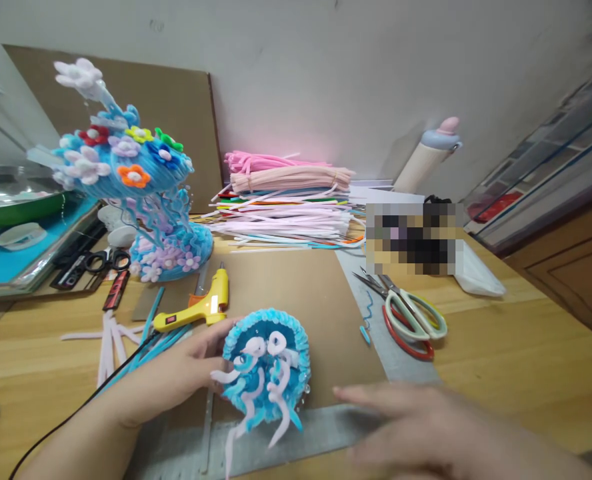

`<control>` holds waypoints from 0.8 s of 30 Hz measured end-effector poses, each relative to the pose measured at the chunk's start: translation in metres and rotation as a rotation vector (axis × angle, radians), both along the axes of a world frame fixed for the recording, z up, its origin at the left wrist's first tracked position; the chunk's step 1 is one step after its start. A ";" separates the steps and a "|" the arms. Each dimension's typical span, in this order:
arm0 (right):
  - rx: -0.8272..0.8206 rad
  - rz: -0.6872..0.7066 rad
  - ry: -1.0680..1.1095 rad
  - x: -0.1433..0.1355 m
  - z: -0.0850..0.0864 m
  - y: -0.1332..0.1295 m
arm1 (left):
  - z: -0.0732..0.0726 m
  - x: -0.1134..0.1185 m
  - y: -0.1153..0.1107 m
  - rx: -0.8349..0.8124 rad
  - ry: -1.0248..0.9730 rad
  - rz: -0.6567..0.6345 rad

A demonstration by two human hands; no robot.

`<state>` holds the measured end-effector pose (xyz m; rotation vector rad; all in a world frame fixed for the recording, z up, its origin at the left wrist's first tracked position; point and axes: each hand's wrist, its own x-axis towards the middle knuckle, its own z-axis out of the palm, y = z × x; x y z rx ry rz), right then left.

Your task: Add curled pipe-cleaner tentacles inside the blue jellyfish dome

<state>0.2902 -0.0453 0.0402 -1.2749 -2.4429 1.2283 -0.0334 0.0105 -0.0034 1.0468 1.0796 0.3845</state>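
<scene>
My left hand (203, 353) grips the left side of a round blue jellyfish made of pipe cleaners (301, 347). Its hollow underside faces me, with curly white and blue tentacles hanging down; part of my fingers is hidden behind it. To the right, slightly blurred, my right hand (416, 427) has its fingers stretched out and apart, touching nothing. A yellow hot glue gun (211, 303) lies on its side just beyond my left hand. Under the jellyfish is a brown cardboard sheet (326, 313) on a grey mat (326, 430).
A tall blue flower-covered pipe-cleaner piece (141, 173) stands at the back left. Bundled pipe cleaners (286, 193) are stacked against the wall. Scissors (406, 313) lie at right, near a bottle (426, 153). The glue gun's black cord (76, 413) runs under my left forearm.
</scene>
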 end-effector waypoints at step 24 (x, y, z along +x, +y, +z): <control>0.363 -0.515 -0.468 -0.005 -0.042 0.079 | 0.003 -0.006 -0.015 0.212 0.140 0.049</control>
